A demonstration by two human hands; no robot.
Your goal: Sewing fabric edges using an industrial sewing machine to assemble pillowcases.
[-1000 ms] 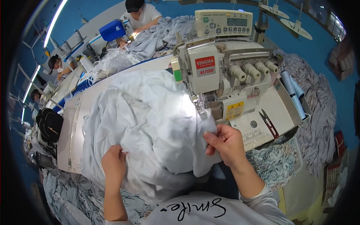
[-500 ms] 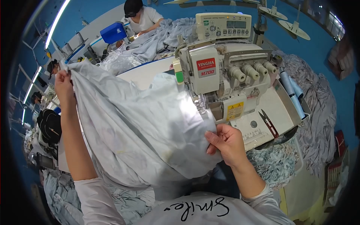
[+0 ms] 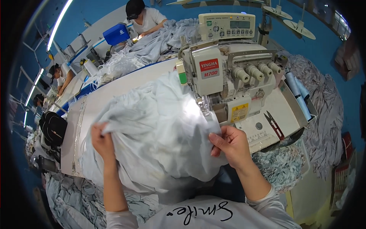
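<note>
A large pale grey-blue cloth (image 3: 156,129) lies bunched over the white sewing table (image 3: 114,91) in front of me. My left hand (image 3: 101,139) grips a fold of the cloth at its left side, a little above the table. At the cloth's right edge, my right hand (image 3: 230,143) pinches the fabric just below the presser foot of the white overlock sewing machine (image 3: 225,76). The cloth's upper edge reaches the machine's needle area, which is brightly lit.
Thread snips (image 3: 274,124) lie on the machine's bed at the right. Heaps of grey fabric (image 3: 324,114) fill the right side and the floor at lower left. A black bag (image 3: 53,128) sits at the table's left end. Other people sew at tables behind.
My left hand, raised high at the far left with the cloth stretched up half a second ago, has come down and gathered the cloth over the table. The right hand stayed put.
</note>
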